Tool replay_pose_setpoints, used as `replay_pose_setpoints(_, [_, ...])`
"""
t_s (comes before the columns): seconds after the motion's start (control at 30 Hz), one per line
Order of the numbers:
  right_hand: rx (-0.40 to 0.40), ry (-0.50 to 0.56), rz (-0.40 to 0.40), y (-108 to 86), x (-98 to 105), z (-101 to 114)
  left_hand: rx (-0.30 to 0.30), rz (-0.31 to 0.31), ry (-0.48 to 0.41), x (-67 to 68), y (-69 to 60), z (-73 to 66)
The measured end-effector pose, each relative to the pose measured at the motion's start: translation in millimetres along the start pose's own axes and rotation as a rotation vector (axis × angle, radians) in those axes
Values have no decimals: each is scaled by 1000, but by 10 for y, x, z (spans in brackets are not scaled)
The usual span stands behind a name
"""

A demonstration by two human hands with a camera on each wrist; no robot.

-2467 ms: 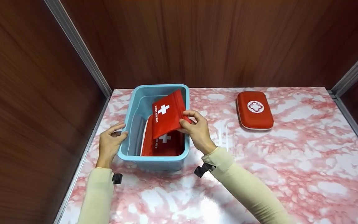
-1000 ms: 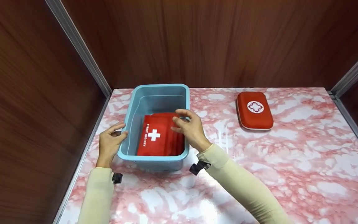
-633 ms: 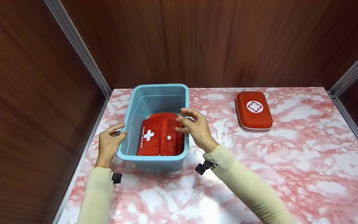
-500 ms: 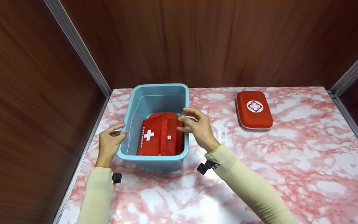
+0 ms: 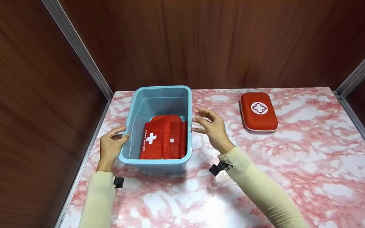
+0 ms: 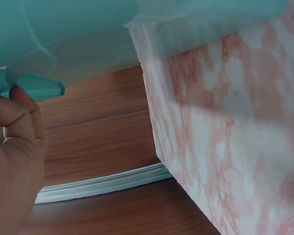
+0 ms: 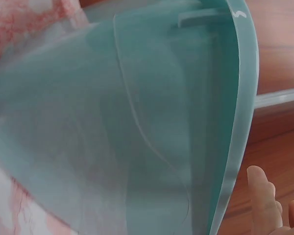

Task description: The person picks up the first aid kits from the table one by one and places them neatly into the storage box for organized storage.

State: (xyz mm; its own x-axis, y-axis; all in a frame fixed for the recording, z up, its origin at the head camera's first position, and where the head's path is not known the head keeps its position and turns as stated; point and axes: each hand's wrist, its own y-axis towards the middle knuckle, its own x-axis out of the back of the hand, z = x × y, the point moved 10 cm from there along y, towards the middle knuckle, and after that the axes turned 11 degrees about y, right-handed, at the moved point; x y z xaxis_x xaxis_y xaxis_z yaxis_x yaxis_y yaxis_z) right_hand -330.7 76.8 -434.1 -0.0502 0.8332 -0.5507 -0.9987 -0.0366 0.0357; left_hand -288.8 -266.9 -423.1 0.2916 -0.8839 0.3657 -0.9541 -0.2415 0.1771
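A light blue plastic bin (image 5: pixel 166 167) stands at the left of the table. My left hand (image 5: pixel 111 147) holds its left rim between thumb and fingers; in the left wrist view that hand (image 6: pixel 14 132) is at the rim's edge. Inside the bin lies a red first aid pouch (image 5: pixel 160 139) with a white cross and lettering, partly covering another red kit (image 5: pixel 166 118). Just outside the right rim, my right hand (image 5: pixel 213 128) holds nothing, its fingers loosely bent. Only its fingertips (image 7: pixel 258 188) show in the right wrist view, beside the bin's rim.
A red hard-shell first aid case (image 5: pixel 259 112) with a white round emblem lies on the right side of the pink-and-white marbled table (image 5: pixel 296 171). Dark wood panels (image 5: pixel 201 44) rise behind and at both sides, with metal strips at the corners.
My right hand lowered the red first aid pouch into the bin and let it go. The pouch settled flat, and the hand drew back right past the rim. My left hand stayed put.
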Motion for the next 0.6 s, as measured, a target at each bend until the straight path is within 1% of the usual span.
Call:
replay_pose_setpoints(0.13, [5,-8,-8,9,78,12,1,-7,-5,10,-9,-3])
replay_pose_setpoints(0.37, [-3,-22,-35,21,244,33,38,-7,-15,3,-4,64])
replay_pose_setpoints(0.6, [21,-53,-60,56,469,110,40,-6,-14,9,-4,39])
